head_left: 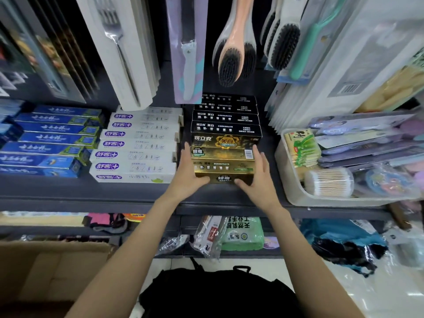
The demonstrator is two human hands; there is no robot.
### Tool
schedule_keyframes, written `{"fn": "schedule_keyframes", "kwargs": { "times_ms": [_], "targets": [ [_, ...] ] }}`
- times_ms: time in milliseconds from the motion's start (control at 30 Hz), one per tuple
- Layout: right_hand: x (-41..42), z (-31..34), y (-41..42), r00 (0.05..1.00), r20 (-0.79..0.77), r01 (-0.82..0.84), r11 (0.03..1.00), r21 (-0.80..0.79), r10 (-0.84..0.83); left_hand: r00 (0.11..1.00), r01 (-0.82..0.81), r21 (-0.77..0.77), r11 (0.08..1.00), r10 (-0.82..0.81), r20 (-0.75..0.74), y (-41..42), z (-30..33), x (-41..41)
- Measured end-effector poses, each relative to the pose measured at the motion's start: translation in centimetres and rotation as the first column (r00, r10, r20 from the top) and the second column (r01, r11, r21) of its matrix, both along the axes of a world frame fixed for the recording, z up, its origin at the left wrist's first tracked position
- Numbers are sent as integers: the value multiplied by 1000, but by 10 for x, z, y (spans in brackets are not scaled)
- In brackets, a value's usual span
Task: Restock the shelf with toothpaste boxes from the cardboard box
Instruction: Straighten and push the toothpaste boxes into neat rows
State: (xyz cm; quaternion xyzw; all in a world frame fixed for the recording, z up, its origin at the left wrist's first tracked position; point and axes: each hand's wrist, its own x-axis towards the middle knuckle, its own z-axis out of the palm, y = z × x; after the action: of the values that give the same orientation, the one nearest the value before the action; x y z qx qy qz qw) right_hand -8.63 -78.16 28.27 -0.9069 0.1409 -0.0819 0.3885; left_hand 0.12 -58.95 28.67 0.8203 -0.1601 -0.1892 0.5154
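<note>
Gold toothpaste boxes [223,167] sit at the front of a row of black and gold boxes [226,125] on the dark shelf [128,193]. My left hand [189,174] holds the left end of the gold boxes, thumb across the front. My right hand [258,177] holds the right end, thumb on the front face. The open cardboard box [48,269] stands on the floor at the lower left; I cannot see inside it.
White toothpaste boxes [135,148] and blue ones [50,141] fill the shelf to the left. A clear bin [296,193] with cotton swabs stands to the right. Brushes and packaged cutlery hang above. A black bag [215,292] lies below my arms.
</note>
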Motion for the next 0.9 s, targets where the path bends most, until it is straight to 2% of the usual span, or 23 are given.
{"fn": "schedule_keyframes", "kwargs": {
  "times_ms": [67, 133, 267, 367, 467, 600, 733, 900],
  "targets": [
    [5, 0, 2, 999, -21, 25, 1000, -9, -25, 998, -8, 149, 989, -1, 62, -12, -3, 0],
    [9, -1, 1, 999, -21, 34, 999, -18, -35, 989, -63, 210, 976, 32, 145, -19, -7, 2],
    [9, -4, 4, 999, -42, 15, 997, -80, -18, 987, -118, 111, 987, 104, 125, -20, -11, 3],
    [12, 3, 5, 1000, 12, -21, 999, 39, 20, 991, -130, 51, 990, 128, 40, -21, -7, 5],
    [30, 21, 2, 981, 177, 46, 985, 165, -75, 996, -77, 6, 997, 77, -33, -19, -1, 11],
    [64, 39, -9, 977, 130, 169, 986, -2, -167, 998, -18, 12, 1000, 19, -60, -16, 3, 19],
    [78, 41, -18, 991, 29, 135, 976, -172, -132, 998, -17, -2, 1000, 17, -67, -16, 2, 21],
    [76, 38, -22, 997, 3, 79, 984, -160, -80, 988, -47, -80, 996, 35, -148, -16, 1, 20]
  ]
}}
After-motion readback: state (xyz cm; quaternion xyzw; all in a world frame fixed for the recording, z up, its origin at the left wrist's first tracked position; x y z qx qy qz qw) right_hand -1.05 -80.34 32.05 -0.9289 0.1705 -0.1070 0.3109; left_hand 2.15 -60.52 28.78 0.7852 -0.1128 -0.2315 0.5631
